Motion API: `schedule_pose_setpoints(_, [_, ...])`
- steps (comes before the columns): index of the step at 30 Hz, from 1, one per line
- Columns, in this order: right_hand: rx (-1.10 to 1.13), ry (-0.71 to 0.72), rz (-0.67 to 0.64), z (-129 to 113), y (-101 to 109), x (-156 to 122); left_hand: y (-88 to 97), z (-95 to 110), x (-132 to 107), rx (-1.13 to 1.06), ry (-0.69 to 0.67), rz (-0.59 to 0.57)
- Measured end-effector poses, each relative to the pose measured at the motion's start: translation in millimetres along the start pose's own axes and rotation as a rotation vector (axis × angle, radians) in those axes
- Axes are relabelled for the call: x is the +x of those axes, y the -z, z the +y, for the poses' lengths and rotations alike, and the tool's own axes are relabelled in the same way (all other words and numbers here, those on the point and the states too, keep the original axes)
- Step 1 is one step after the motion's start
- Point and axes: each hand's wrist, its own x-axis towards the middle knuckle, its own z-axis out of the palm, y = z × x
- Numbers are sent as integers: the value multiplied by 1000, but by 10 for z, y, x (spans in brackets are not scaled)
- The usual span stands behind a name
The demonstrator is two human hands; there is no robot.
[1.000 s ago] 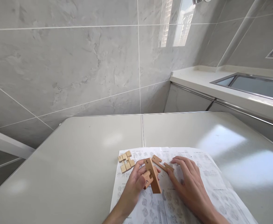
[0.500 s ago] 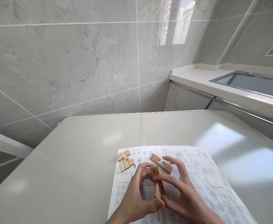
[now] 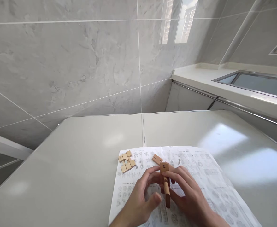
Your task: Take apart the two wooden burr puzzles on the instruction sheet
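Note:
Both my hands hold a wooden puzzle piece marked "2" (image 3: 164,176), which stands upright over a printed instruction sheet (image 3: 200,176). My left hand (image 3: 140,198) curls round it from the left, thumb near its lower end. My right hand (image 3: 188,195) pinches it from the right with fingers closed on it. A flat notched wooden piece (image 3: 156,159) lies on the sheet just behind the held one, partly hidden. Several interlocked wooden pieces (image 3: 126,161) lie at the sheet's upper left corner.
The sheet lies on a pale grey table (image 3: 81,164) set against a grey tiled wall (image 3: 81,63). To the right runs a white counter (image 3: 223,91) with an inset steel sink (image 3: 259,82).
My right hand left the flat piece on the sheet and joined my left hand on the piece marked "2". That piece went from tilted to upright and shifted slightly right.

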Motion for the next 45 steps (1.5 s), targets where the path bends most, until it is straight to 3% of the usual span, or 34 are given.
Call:
schedule_pose_setpoints(6, [-35,32,-51,-26,-6,31,-56,90,59,-13,56,27])
schedule_pose_setpoints(23, [7,14,-69,-90,41,-4,3,9,76,-34,137,1])
schedule_pose_setpoints(27, [202,-183,-85,-164,84,8,69,44,62,-91,126,-68])
schedule_pose_setpoints(31, [621,-508,-196,-158,137,42,86,54,64,-256,140,-104])
schedule_pose_setpoints(35, [1080,-745,-366,-90,109,20,48,37,84,-399,158,-105])
schedule_pose_setpoints(39, [1335,-877,-331,-93,21,-13,37,67,95,-394,121,-144])
schedule_pose_setpoints(45, [1451,-931,-288,-84,-11,-21,53,119,89,-333,94,-161])
